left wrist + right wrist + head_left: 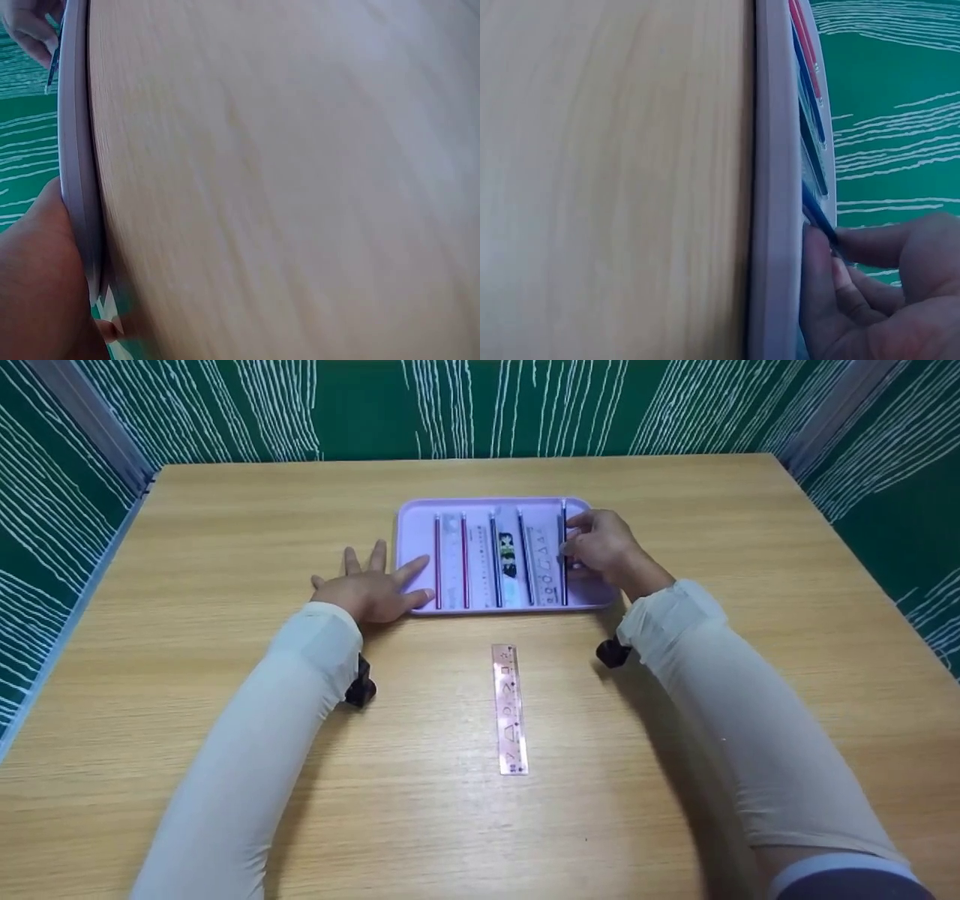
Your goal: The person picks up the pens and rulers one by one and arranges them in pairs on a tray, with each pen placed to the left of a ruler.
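Two hands work at a lilac tray (411, 521) that sits mid-table, and the thing in hand is the dark pen (563, 556) at its right end. My right hand (604, 549) has curled fingers (870, 244) pinching that pen against the tray floor; the right wrist view shows the grip plainly. My left hand (371, 589) lies flat, fingers spread and relaxed, its fingertips resting on the tray's left edge and the palm on the table (225, 547).

Beside the held pen, other pens and rulers lie in parallel rows: two red pens (438, 559), two more dark ones and clear rulers (544, 562) between them. A pink ruler (510, 709) lies alone on the table, well apart, nearer me.

I judge the risk to be crowding: the pen lies just beside a ruler, so a careless lift could drag that ruler or knock the rows askew. The tray may also slide, with the left hand pressing lightly.

Printed marks show on the rulers, but I cannot read them.
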`<action>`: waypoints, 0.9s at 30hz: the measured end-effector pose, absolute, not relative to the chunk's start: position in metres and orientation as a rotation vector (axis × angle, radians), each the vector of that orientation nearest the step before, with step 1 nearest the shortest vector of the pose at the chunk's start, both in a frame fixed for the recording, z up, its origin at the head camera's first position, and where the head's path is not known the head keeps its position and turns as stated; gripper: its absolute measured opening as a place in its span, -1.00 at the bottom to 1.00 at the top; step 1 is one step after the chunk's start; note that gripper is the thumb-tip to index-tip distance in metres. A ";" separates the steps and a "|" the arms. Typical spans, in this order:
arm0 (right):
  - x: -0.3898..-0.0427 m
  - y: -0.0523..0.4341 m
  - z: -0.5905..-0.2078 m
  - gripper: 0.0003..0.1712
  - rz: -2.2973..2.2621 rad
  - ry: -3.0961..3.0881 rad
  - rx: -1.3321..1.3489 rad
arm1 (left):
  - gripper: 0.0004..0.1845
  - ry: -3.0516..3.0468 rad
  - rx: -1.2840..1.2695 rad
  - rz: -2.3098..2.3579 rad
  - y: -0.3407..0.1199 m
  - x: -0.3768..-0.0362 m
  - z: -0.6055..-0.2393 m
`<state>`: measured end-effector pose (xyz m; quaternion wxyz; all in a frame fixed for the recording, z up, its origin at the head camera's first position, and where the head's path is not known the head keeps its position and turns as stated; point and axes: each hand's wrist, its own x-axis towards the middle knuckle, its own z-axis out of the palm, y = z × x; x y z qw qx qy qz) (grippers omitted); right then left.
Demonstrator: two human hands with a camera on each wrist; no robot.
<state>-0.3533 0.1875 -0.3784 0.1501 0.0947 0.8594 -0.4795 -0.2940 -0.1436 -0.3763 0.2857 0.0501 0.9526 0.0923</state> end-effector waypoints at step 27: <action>-0.322 0.165 -0.360 -0.39 -1.036 2.789 0.191 | -0.22 2.536 0.139 0.244 -0.144 -0.294 -0.374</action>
